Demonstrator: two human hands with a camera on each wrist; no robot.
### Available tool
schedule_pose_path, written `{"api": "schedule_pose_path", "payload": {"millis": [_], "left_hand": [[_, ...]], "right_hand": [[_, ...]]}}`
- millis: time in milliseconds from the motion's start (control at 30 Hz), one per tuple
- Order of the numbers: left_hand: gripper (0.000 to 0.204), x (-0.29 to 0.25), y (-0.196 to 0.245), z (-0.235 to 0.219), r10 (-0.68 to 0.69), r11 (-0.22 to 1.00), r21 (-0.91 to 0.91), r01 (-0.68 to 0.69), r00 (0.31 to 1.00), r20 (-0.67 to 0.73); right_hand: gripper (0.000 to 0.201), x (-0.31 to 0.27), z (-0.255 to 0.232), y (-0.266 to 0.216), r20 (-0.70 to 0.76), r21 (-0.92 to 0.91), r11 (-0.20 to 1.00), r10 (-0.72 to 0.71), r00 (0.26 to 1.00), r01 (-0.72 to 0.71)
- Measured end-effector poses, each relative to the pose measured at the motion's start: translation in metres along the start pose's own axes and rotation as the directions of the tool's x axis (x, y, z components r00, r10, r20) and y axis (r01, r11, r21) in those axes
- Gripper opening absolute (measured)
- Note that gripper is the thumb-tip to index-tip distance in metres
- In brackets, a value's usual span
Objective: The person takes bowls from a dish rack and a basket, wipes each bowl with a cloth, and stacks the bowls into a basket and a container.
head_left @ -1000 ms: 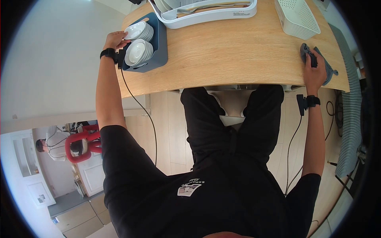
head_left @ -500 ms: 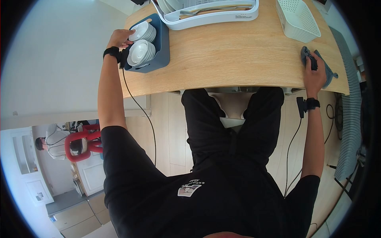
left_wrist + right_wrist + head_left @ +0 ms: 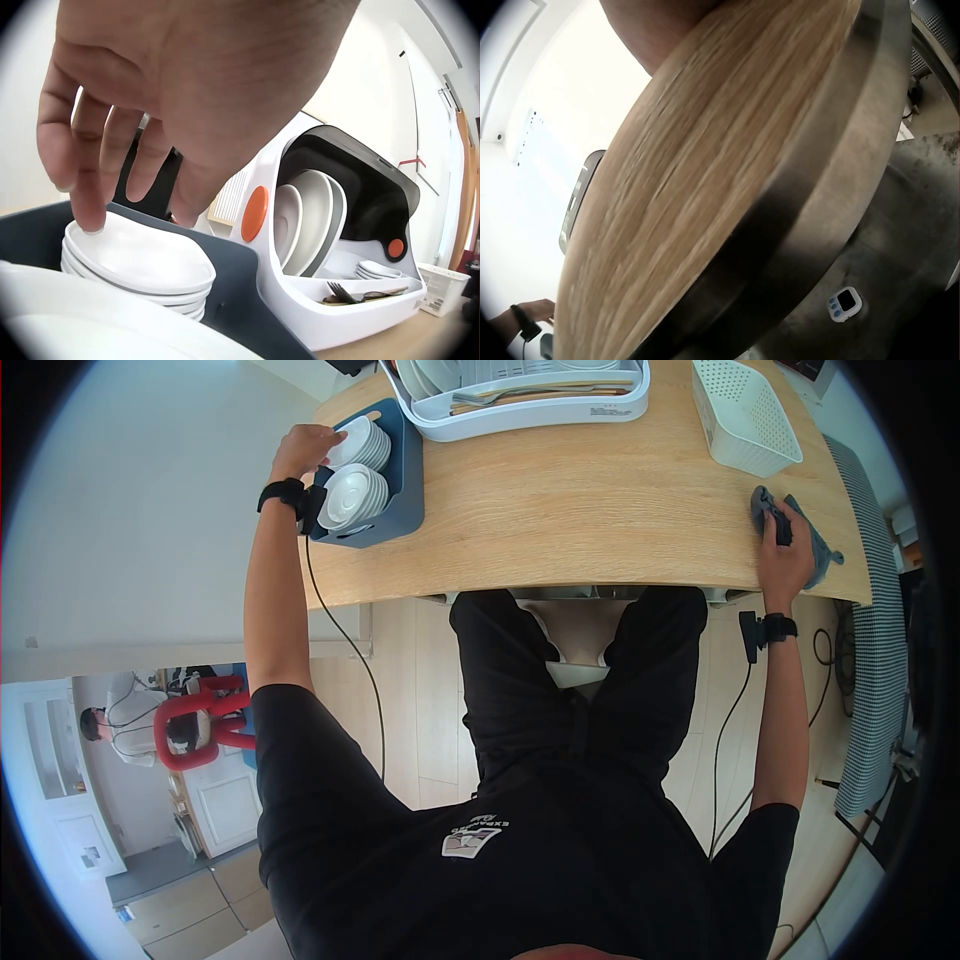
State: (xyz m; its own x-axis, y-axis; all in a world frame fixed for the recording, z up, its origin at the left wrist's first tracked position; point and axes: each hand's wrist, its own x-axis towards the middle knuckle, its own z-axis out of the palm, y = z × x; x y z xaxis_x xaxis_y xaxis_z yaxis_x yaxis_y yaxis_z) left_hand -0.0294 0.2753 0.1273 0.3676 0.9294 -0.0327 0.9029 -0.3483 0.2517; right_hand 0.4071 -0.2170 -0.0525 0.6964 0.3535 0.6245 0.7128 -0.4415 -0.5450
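Observation:
Over the left rim of a blue-grey bin (image 3: 408,490), my left hand (image 3: 303,452) reaches to the farther stack of white dishes (image 3: 352,444). In the left wrist view the fingers of that hand (image 3: 172,82) hang down loosely, one fingertip at the edge of the top dish (image 3: 142,255); contact is unclear. A second stack of white dishes (image 3: 347,498) fills the bin's near part. On the table's right side my right hand (image 3: 785,562) grips a dark grey cloth (image 3: 820,555). The right wrist view shows only part of this hand (image 3: 660,30), its fingers hidden.
A white dish rack (image 3: 540,418) with plates and cutlery stands at the table's far edge, beside the bin. Behind the cloth is a white perforated basket (image 3: 750,435). Cables hang from both wrists. A person in white (image 3: 130,715) appears at the far left.
My left hand has shifted slightly away from my body along the farther dish stack, its fingertips higher in the head view. The right hand keeps its grip on the cloth.

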Motion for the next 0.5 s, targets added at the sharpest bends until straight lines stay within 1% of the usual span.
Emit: {"api": "schedule_pose_path", "payload": {"millis": [33, 100, 133, 200, 267, 400, 467, 500], "left_hand": [[0.039, -0.002, 0.005, 0.000, 0.000, 1.000, -0.006, 0.000, 1.000, 0.001], [0.035, -0.007, 0.015, 0.003, 0.132, 0.991, -0.047, -0.129, 0.989, 0.062], [0.035, -0.007, 0.016, 0.005, 0.131, 0.990, -0.052, -0.128, 0.990, 0.061], [0.028, -0.005, 0.015, 0.010, 0.192, 0.978, 0.043, -0.205, 0.962, 0.196], [0.025, 0.001, 0.009, 0.016, 0.193, 0.978, 0.046, -0.204, 0.966, 0.174], [0.020, -0.002, 0.008, 0.018, 0.183, 0.982, 0.026, -0.189, 0.972, 0.145], [0.020, -0.001, 0.004, 0.018, 0.180, 0.981, 0.040, -0.188, 0.973, 0.141], [0.019, -0.001, 0.002, 0.018, 0.178, 0.980, 0.060, -0.188, 0.974, 0.140]], "right_hand": [[0.025, 0.000, 0.000, 0.000, -0.019, 0.006, 1.000, -0.022, 1.000, 0.022], [0.025, 0.001, 0.000, 0.000, -0.041, 0.008, 0.999, -0.050, 0.998, 0.051], [0.025, 0.001, -0.001, -0.001, -0.031, -0.003, 0.999, -0.038, 0.999, 0.038], [0.025, 0.001, -0.001, -0.002, -0.022, -0.015, 0.999, -0.032, 0.999, 0.032], [0.026, 0.002, -0.002, -0.004, -0.004, -0.048, 0.999, -0.008, 1.000, 0.008], [0.026, 0.002, -0.004, -0.007, 0.003, -0.061, 0.998, -0.029, 1.000, 0.029], [0.024, 0.002, -0.003, -0.007, -0.045, 0.011, 0.998, -0.059, 0.997, 0.059], [0.024, 0.002, -0.003, -0.008, -0.047, 0.008, 0.998, -0.065, 0.997, 0.066]]}}
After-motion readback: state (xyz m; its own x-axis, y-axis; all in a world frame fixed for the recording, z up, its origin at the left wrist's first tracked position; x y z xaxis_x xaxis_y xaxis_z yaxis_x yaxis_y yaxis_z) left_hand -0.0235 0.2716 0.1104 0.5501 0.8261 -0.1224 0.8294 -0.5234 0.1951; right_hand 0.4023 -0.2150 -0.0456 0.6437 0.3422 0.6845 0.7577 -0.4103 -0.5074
